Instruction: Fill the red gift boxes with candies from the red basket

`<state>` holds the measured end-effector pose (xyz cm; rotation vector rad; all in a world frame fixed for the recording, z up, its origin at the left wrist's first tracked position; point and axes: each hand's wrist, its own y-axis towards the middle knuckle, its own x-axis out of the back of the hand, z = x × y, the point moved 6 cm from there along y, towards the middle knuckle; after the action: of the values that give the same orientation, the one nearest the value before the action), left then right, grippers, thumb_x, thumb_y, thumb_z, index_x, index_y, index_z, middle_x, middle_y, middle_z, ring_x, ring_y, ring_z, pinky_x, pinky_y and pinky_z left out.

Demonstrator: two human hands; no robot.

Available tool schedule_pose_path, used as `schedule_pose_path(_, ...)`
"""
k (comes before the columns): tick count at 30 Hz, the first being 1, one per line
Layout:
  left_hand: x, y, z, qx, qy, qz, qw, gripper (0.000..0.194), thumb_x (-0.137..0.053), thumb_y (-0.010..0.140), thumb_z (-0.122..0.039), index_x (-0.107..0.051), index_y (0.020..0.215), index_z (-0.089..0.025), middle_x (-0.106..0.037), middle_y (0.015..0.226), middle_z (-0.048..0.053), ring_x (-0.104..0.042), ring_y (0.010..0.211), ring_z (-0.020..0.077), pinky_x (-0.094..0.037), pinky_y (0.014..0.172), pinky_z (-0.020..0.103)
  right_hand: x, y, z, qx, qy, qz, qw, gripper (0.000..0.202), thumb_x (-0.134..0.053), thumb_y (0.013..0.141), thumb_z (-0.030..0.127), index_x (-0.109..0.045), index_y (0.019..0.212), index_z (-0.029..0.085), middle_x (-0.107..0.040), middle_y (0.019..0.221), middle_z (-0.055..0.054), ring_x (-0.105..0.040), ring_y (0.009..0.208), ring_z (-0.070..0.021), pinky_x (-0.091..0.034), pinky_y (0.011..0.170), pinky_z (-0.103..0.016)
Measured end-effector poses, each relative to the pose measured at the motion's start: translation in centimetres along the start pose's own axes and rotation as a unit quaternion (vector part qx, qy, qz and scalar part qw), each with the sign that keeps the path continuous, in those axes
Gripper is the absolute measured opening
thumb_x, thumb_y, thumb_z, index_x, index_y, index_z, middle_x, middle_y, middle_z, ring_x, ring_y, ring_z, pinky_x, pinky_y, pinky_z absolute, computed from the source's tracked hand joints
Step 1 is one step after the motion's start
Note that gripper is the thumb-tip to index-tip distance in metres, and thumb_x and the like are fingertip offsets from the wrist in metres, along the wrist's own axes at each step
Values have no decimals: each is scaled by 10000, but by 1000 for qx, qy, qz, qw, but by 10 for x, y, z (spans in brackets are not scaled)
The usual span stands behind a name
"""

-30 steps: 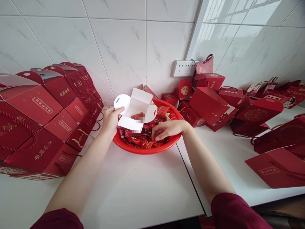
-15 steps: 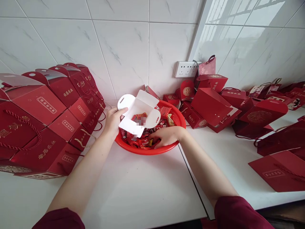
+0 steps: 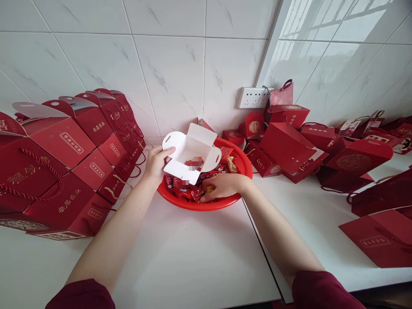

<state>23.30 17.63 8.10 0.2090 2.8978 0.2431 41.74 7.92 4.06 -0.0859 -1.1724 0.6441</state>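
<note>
Left hand [image 3: 156,162]: fingers closed on the left side of the open box [image 3: 194,148]
Right hand [image 3: 223,186]: fingers curled around a yellow-wrapped candy [image 3: 210,189]
Box: above the red basket [image 3: 205,207]

an indoor room, kind unclear: tiled wall [image 3: 174,77], white counter [image 3: 193,253].

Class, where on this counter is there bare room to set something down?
Bare white counter shows between left forearm and right forearm, this side of the red basket, and from right forearm to nearest right-hand box. Stacked boxes crowd the left; piled boxes crowd the right rear.
</note>
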Motion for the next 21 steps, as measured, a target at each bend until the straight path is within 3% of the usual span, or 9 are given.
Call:
schedule_pose_path(4,2,4,3,26,-38,0,999,331,-785,551,-219,-459,516,-174,-343,427,-83,-327,367,43,-252,386,209,21,-13,-11,10,-2,-66,998,379,-412,977,551,-633,990,244,-694,989,-66,-635,916,-253,-443,801,-352)
schedule_pose_path(6,3,6,4,32,-47,-4,998,267,-774,556,-237,-515,581,-174,-360,432,-87,-342,365,52,-277,390,210,32,-25,-18,3,31,-95,995,258,-455,971,462,-585,1001,241,-680,947,-48,-622,845,-222,-447,739,-322)
schedule_pose_path(9,6,8,6,56,-70,-18,996,237,-756,562,-258,-613,720,-154,-496,489,-56,-432,392,77,-325,402,217,46,-46,-28,7,92,-146,985,119,-531,923,352,-531,965,241,-670,923,-30,-615,798,-196,-456,673,-292)
schedule_pose_path(12,6,8,7,69,-85,-16,994,239,-743,566,-261,-637,748,-147,-565,533,-31,-491,431,97,-369,425,225,58,-65,-39,-5,135,-215,967,170,-595,884,337,-515,1004,247,-690,946,-38,-636,796,-204,-485,665,-301)
schedule_pose_path(16,2,4,6,69,-52,24,996,230,-789,554,-224,-571,586,-158,-359,390,-88,-334,353,51,-267,390,202,73,-89,-56,-51,161,-348,922,357,-636,872,365,-514,1189,255,-718,1075,-56,-666,874,-229,-533,775,-363)
schedule_pose_path(19,-6,-2,10,95,-7,74,993,230,-843,558,-242,-672,671,-137,-491,449,-45,-404,372,72,-269,390,211,84,-104,-55,-62,134,-451,880,298,-656,875,415,-615,1112,240,-713,1095,-64,-666,963,-247,-530,877,-408)
schedule_pose_path(21,-12,-8,17,130,61,125,982,263,-857,593,-321,-702,695,-133,-549,483,-10,-448,379,97,-281,383,226,90,-112,-44,-25,114,-518,847,273,-657,884,426,-662,1081,236,-687,1127,-71,-653,1019,-251,-526,918,-421)
